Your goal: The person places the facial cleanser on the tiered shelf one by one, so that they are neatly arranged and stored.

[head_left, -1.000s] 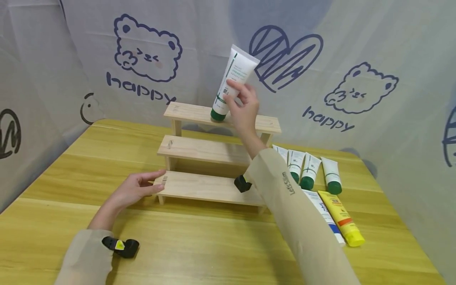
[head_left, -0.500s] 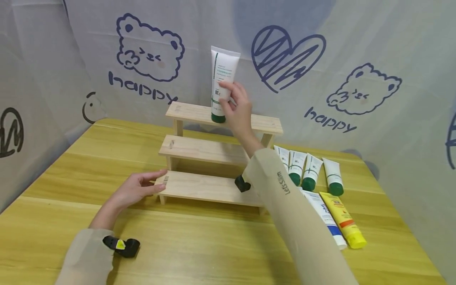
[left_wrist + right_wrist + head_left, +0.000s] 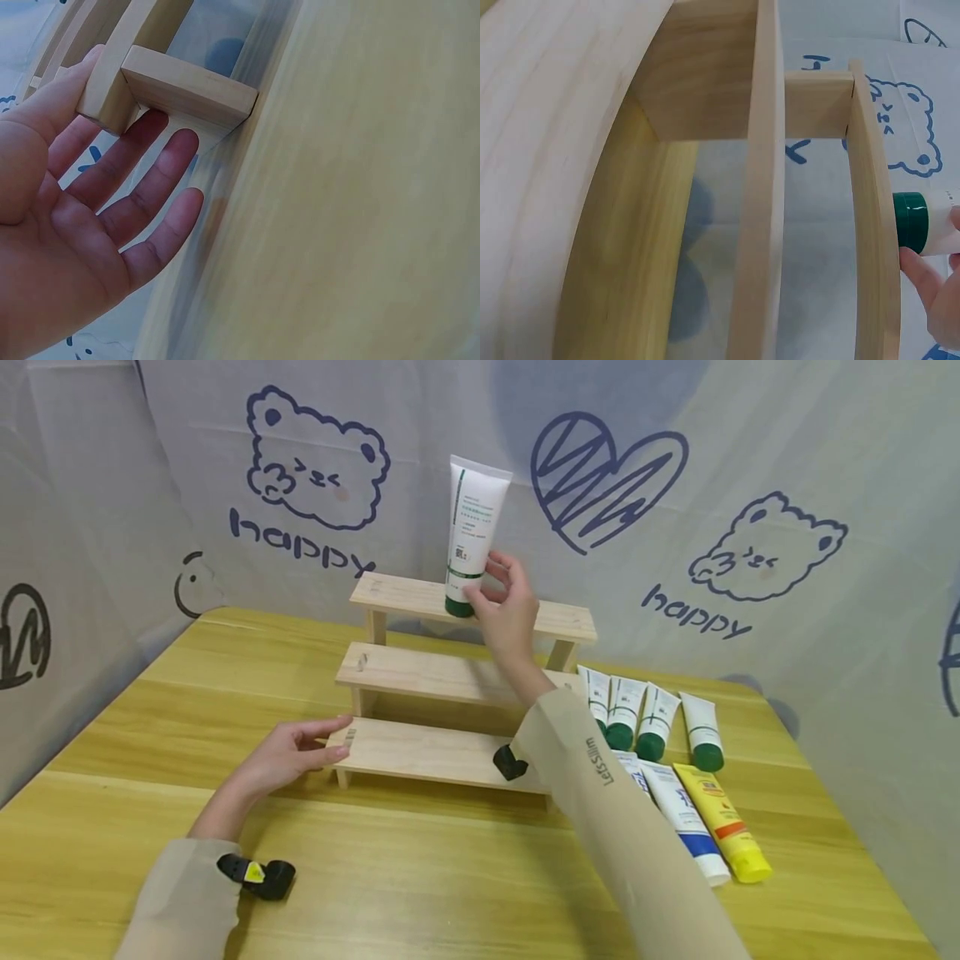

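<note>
A white squeeze tube (image 3: 474, 514) with a green cap stands cap-down on the top tier of a wooden three-step display shelf (image 3: 420, 672), leaning slightly right. My right hand (image 3: 510, 610) holds it low, thumb near the cap and fingers at its right side. In the right wrist view, the green cap (image 3: 911, 223) meets the top board (image 3: 874, 225). My left hand (image 3: 281, 760) grips the left end of the lowest tier between thumb and forefinger. The left wrist view shows the other fingers (image 3: 161, 176) of this hand spread beside the shelf leg (image 3: 191, 86), apart from the board.
Several white tubes with green caps (image 3: 651, 722) lie right of the shelf. Nearer the front lie a white-and-blue tube (image 3: 686, 818), another partly hidden by the right sleeve, and a yellow tube (image 3: 722, 822). A printed cloth (image 3: 442, 410) hangs behind the wooden table (image 3: 390, 877).
The tilted tube has come nearly upright on the top tier and shifted slightly left. My right hand has slid down it toward the cap. My left hand stays on the lowest tier.
</note>
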`<state>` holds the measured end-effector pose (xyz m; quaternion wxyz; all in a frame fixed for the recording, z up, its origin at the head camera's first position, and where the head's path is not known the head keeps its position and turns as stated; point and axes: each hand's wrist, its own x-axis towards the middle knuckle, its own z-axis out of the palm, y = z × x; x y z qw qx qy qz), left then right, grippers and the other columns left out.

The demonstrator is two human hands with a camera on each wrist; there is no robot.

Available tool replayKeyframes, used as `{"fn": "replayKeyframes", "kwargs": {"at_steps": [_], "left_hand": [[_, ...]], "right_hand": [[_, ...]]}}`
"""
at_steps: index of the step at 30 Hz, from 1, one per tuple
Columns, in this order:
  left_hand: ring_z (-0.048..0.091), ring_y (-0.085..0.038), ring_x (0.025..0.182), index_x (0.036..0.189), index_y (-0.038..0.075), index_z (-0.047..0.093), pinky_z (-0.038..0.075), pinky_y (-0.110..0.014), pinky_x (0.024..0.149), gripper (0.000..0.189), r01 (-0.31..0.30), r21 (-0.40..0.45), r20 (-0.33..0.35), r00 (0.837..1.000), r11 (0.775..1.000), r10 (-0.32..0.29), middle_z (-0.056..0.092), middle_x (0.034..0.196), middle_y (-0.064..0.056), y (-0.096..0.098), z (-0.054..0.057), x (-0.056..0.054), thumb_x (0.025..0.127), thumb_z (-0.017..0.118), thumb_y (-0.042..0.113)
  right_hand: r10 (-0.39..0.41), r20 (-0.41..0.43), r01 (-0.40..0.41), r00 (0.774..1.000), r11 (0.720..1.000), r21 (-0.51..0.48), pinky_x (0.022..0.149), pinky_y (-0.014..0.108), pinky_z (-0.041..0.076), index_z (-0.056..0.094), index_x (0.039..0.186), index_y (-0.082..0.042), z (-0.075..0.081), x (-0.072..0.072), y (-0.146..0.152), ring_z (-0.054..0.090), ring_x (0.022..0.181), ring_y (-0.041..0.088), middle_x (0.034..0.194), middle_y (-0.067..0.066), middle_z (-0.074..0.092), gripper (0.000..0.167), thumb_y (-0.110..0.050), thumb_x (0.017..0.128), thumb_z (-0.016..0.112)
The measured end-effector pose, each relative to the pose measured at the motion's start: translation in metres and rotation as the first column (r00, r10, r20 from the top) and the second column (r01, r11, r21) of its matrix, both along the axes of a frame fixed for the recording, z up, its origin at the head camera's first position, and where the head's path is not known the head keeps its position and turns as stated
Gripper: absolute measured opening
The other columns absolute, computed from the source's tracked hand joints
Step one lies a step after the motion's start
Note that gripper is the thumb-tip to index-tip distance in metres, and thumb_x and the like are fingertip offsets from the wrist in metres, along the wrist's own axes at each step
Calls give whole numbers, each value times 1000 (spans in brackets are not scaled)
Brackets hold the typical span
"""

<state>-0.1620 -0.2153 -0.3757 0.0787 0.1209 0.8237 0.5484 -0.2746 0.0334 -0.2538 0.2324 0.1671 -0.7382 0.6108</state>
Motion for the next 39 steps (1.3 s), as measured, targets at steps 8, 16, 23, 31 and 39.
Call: {"fn": "replayKeyframes", "kwargs": {"at_steps": [8,16,23,31,39], "left_hand": [[50,-31,101,132,2,43,45,-36,80,53,-3,0,-2,1000,1000,3,38,133,-23,-1,-1,0,87,59,26],[51,-31,101,131,1,43,45,-37,80,53,1,-3,-2,1000,1000,-1,39,133,-22,-1,0,-1,87,60,25],[52,-30,99,131,-1,42,46,-33,77,52,12,15,-9,1000,1000,-12,38,133,-23,-2,3,1,87,59,22],[51,-29,99,131,-1,43,46,-30,76,51,10,27,-6,1000,1000,-9,38,133,-22,-1,3,0,87,60,21],[53,-27,97,131,0,43,45,-29,76,51,7,21,-11,1000,1000,-6,38,133,-22,-2,2,-1,87,60,20]], "right_hand": [[8,61,-6,998,999,-39,66,30,51,53,113,1,0,-4,-17,59,86,24,106,14,59,36,4,79,64],[62,114,-55,992,996,-65,70,26,50,54,114,1,0,-10,-36,59,92,22,107,14,59,39,6,78,65],[147,163,-129,976,985,-113,76,24,47,50,120,1,1,-14,-50,57,96,23,111,15,57,45,10,77,63],[187,186,-174,965,981,-84,80,19,44,45,125,-2,1,-14,-60,55,100,20,114,14,54,52,8,77,64],[194,206,-182,959,980,-75,81,19,44,44,126,-1,-1,-12,-57,53,103,20,116,14,52,54,8,77,65]]}}
